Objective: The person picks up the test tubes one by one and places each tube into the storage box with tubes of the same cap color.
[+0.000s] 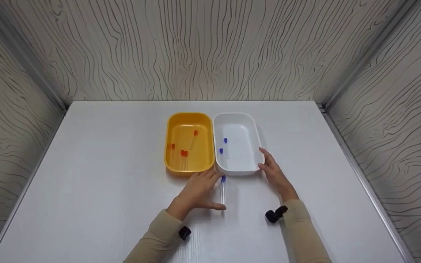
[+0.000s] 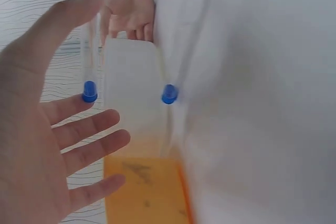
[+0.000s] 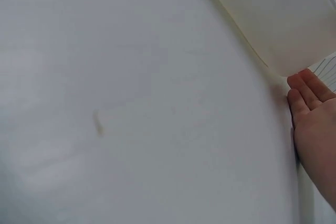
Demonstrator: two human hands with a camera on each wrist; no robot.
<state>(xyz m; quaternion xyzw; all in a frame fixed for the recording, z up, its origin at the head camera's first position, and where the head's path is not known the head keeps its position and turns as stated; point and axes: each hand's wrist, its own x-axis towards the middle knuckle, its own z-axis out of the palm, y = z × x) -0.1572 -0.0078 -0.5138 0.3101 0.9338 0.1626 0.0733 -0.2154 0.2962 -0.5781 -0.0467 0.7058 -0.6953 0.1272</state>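
My left hand [image 1: 200, 190] pinches a clear blue-capped tube [image 2: 90, 69] lengthwise between thumb and index finger, its other fingers spread. A second blue-capped tube, its blue cap [image 2: 169, 94] showing beyond the fingers in the left wrist view, lies close by. Just past this hand stand a yellow bin [image 1: 189, 170] and a white bin [image 1: 238, 171], side by side. My right hand [image 1: 277, 179] touches the white bin's near right corner with its fingertips, fingers fairly straight in the right wrist view. Two blue caps [image 1: 225, 140] show inside the white bin.
Several tubes with orange-red caps [image 1: 184, 153] lie in the yellow bin. Both bins stand on a white table [image 1: 104, 164], enclosed by wood-grain panels [image 1: 188, 51] at the back and sides. A black wrist mount [image 1: 276, 214] sits on the right sleeve.
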